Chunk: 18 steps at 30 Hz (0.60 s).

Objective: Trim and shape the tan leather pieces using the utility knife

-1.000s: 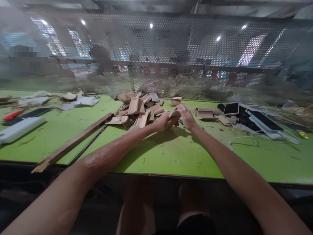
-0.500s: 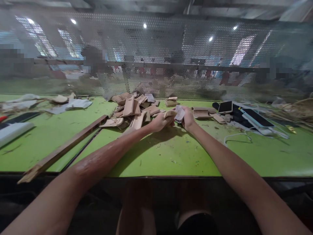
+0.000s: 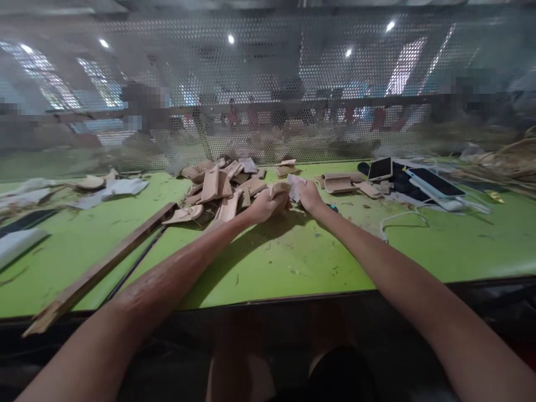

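Observation:
Both my arms reach forward over a green table (image 3: 272,262). My left hand (image 3: 263,205) is closed around a tan wooden piece (image 3: 280,188). Close beside it, my right hand (image 3: 310,196) is closed on a pale, crumpled piece of paper or cloth (image 3: 295,185). The two hands almost touch. Just behind and left of them lies a heap of several tan wooden pieces (image 3: 221,187).
A long wooden strip (image 3: 100,268) lies diagonally at the left. More tan pieces (image 3: 341,183), two phones (image 3: 380,167) (image 3: 433,183) and a white cable (image 3: 402,218) lie at the right. A perforated metal screen (image 3: 268,89) closes the table's far side. White scraps (image 3: 113,187) lie far left.
My right hand has drawn a pale scrap away from the tan piece and now holds it up beside my left hand. The view has swung slightly to the right.

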{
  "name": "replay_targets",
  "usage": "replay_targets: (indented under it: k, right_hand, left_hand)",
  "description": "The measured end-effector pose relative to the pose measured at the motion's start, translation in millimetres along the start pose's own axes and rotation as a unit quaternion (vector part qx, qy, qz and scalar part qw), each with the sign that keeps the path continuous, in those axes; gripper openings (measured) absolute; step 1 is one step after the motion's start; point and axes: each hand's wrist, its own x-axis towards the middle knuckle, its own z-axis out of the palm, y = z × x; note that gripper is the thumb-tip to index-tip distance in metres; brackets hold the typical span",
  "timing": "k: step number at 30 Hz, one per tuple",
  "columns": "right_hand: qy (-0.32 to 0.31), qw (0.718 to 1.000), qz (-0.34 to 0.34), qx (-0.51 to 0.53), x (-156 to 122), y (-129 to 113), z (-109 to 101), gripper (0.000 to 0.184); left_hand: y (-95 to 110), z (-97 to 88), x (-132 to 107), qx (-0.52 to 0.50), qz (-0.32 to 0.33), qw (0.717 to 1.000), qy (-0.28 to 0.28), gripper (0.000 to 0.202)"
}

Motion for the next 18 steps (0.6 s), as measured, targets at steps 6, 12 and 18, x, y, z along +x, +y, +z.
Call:
replay_targets:
  k: [6,12,18]
  right_hand:
    - [0.047,0.985,-0.141,-0.085,7,9,-3,0.039]
    - [0.086,0.973,-0.161,-0.141,9,13,-5,0.038]
    - [0.086,0.982,-0.119,-0.12,8,8,-7,0.037]
  left_hand:
    - [4,-0.4,-2,0.006,-0.015,1.0,-0.003,0.026]
    - [2,-1.9,-3,0.024,-0.011,1.0,-0.001,0.028]
    - [2,-2.2,-3,0.048,0.007,0.999,-0.006,0.026]
